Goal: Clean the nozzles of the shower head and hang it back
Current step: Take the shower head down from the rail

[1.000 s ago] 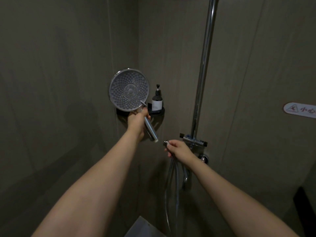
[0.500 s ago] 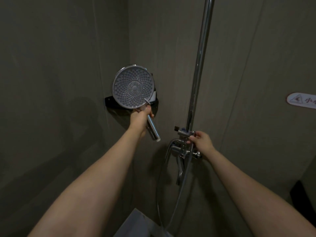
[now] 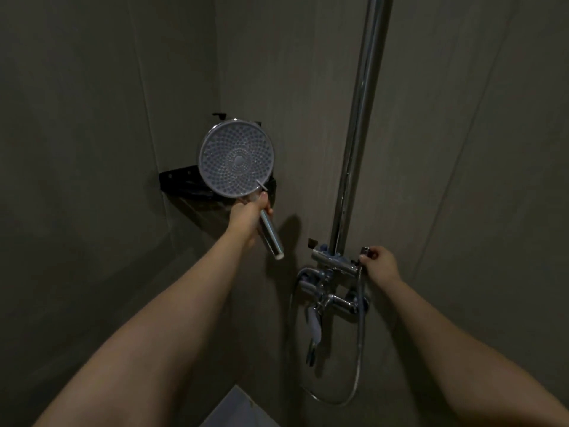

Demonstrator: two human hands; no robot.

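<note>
Chrome shower head (image 3: 236, 158) gripped by left hand (image 3: 246, 215), hiding corner shelf (image 3: 178, 177), right hand (image 3: 380, 266) pinching knob (image 3: 365, 250)

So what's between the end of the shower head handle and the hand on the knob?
In the head view, between the shower head handle's end and the right hand stand the mixer bar and chrome riser pipe.

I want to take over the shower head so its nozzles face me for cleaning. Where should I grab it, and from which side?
Grip the shower head by its straight chrome handle, on the bare lower stretch below the left hand. Come from below and the right: the handle slants down that way and ends free, while the round nozzle face is wide and best left uncovered.
</note>
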